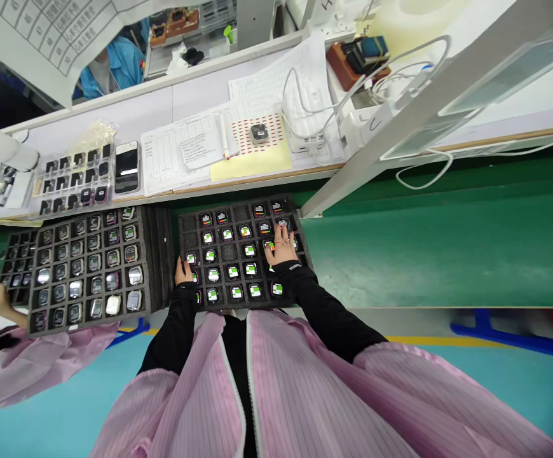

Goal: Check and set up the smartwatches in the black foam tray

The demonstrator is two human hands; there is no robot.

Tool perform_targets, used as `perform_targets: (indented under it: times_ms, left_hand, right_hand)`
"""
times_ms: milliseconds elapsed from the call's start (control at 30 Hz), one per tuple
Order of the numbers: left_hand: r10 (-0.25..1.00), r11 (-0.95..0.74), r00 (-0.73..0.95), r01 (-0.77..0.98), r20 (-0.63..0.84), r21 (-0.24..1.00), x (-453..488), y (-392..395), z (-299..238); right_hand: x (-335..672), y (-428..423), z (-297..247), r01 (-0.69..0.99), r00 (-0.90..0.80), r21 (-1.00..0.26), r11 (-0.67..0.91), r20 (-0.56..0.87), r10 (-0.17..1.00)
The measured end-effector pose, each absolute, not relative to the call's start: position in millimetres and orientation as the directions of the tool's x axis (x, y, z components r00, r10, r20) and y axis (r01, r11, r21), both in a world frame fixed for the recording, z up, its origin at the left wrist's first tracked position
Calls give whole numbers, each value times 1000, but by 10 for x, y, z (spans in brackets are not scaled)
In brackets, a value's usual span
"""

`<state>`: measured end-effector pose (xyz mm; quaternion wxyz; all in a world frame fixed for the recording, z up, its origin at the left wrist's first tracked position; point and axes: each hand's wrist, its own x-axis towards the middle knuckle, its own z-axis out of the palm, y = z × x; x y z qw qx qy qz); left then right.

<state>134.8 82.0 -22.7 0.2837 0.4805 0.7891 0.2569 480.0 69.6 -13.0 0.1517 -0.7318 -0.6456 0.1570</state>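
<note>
A dark foam tray (229,254) lies on the green bench in front of me, its cells filled with several square smartwatches (250,270). Most of their screens are lit in green and white; a few at the back look mostly dark with a coloured strip. At the tray's left edge, my left hand (184,273) grips the rim. My right hand (283,247) reaches over the right part of the tray, fingers stretched out and fingertips at a smartwatch (283,224) near the back right. The palm and fingers partly cover neighbouring watches.
Left of my tray stand stacked foam trays (150,254) of watches, beside a co-worker's hands (0,300). On the raised shelf are a phone (127,166), a clear blister tray (74,181), papers (162,152), a lone watch (259,133) and a white charger (307,117). A slanted post (353,172) rises at right.
</note>
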Motion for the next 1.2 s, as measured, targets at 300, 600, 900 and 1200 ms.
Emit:
perform_targets:
  times_ms: [300,600,900,1200]
  left_hand:
    - [891,440,-383,598,-244,670,1328,827,-188]
    - [900,413,-374,572,-223,709,1274,706,-218]
    - [904,407,-364,574,-224,711,1276,680,-237]
    - [892,436,-382,583,-242,686,1270,627,-213]
  right_hand:
    - [4861,728,-89,923,36,-378,-70,-97,995]
    - [5067,699,-162,905,186,-355,-236,-168,968]
    - [5145,1082,-141,901,167,-401,-163,-27,986]
    - [5185,1431,-220,902,163,-393,-177,-69,984]
